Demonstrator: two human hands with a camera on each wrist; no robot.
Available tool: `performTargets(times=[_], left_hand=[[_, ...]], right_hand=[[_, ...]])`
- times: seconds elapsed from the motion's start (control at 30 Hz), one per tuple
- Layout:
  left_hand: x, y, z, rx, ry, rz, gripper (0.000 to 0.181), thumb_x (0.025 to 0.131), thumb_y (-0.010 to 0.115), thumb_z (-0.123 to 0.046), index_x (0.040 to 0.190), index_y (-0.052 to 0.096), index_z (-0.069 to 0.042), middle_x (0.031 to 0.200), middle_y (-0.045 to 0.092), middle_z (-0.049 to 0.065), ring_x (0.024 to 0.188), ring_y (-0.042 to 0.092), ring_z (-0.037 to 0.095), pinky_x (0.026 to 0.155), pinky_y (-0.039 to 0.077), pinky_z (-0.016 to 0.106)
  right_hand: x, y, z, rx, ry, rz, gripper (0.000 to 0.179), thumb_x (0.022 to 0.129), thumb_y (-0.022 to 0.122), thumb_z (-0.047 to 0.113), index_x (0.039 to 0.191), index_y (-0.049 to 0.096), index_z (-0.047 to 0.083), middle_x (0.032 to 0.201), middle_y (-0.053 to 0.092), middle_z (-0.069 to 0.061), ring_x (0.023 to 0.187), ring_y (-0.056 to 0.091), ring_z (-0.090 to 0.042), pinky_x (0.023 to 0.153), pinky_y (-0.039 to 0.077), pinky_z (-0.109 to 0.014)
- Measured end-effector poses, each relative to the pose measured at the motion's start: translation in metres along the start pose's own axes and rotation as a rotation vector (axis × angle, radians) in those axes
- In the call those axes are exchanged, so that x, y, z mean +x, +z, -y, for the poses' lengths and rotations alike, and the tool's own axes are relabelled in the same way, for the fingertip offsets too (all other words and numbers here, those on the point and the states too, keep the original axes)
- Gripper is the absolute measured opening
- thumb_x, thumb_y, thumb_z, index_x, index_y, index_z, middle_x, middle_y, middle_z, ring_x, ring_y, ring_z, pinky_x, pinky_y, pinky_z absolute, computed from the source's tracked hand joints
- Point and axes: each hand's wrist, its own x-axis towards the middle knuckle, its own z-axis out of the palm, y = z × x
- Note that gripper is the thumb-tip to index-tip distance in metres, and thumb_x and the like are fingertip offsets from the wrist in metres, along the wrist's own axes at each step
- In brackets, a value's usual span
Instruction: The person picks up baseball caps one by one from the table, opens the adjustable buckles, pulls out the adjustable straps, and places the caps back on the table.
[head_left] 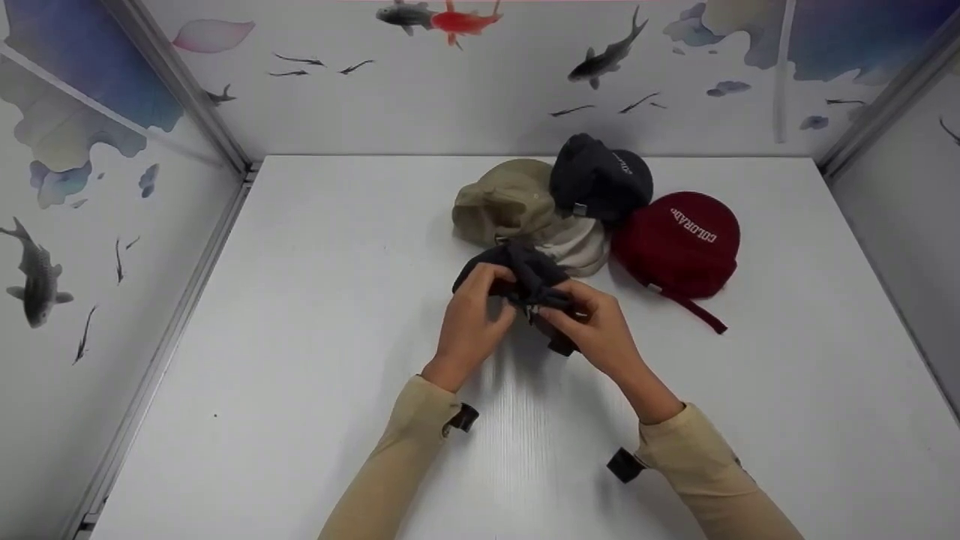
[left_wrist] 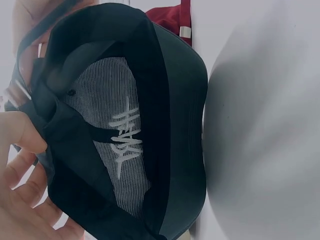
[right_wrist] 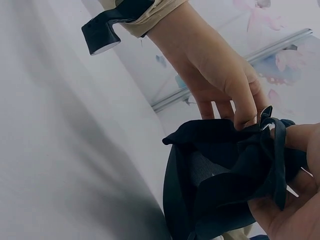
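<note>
Both hands hold a dark baseball cap (head_left: 536, 262) over the table, its inside turned toward the person. In the left wrist view the cap (left_wrist: 182, 115) shows a striped lining with white stitching, and its brim faces right. The left hand (head_left: 472, 322) pinches the cap's rear edge between thumb and fingers. Opposite it, the right hand (head_left: 596, 322) pinches the rear edge beside the back strap. That strap (right_wrist: 280, 160) stands up as a narrow band at the right fingers, with a small metal buckle (left_wrist: 19, 92) near the left thumb.
Behind the hands, a khaki cap (head_left: 517, 187), a dark cap (head_left: 592, 176) and an off-white cap (head_left: 585, 247) lie close together. A red cap (head_left: 686, 240) with white lettering sits to their right, its strap trailing forward. Patterned panels (head_left: 487, 90) border the white table (head_left: 300, 337).
</note>
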Motion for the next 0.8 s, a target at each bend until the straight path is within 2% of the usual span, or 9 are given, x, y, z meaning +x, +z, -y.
performTargets(times=[0.1,0.2,0.43,0.8], left_hand=[[-0.0008,-0.0011,0.0009,-0.04,-0.005,0.01,0.026,0.09,0.06,-0.002,0.115,0.058,-0.011,0.119,0.057,0.004,0.105,0.058,0.015,0.092,0.052,0.03],[-0.0017,-0.0027,-0.0002,-0.072,0.002,0.046,0.027,0.091,0.06,-0.008,0.117,0.057,-0.012,0.123,0.054,0.004,0.108,0.056,0.015,0.096,0.05,0.031],[-0.0032,-0.0053,-0.0031,-0.084,0.01,0.12,0.033,0.093,0.063,-0.02,0.125,0.056,-0.013,0.128,0.054,0.004,0.117,0.055,0.016,0.104,0.047,0.034],[-0.0026,-0.0017,-0.0023,-0.067,0.026,0.118,0.033,0.094,0.064,-0.018,0.125,0.056,-0.011,0.127,0.058,0.004,0.117,0.058,0.016,0.103,0.049,0.034]], right_hand=[[0.0004,-0.0004,0.0,0.007,0.003,-0.008,0.012,0.09,0.072,0.004,0.101,0.072,0.002,0.101,0.07,-0.013,0.086,0.068,-0.005,0.075,0.055,-0.019],[0.001,-0.0007,-0.0002,0.008,0.002,-0.01,0.012,0.09,0.072,0.004,0.101,0.072,0.002,0.101,0.07,-0.013,0.086,0.068,-0.006,0.075,0.056,-0.019],[0.001,-0.0007,-0.0004,0.005,0.007,-0.012,0.011,0.091,0.071,0.007,0.101,0.072,0.003,0.103,0.071,-0.013,0.088,0.069,-0.005,0.077,0.056,-0.019],[0.0013,-0.0016,-0.0013,0.008,0.017,-0.022,0.01,0.091,0.072,0.007,0.1,0.072,0.003,0.103,0.07,-0.013,0.088,0.069,-0.005,0.076,0.056,-0.019]])
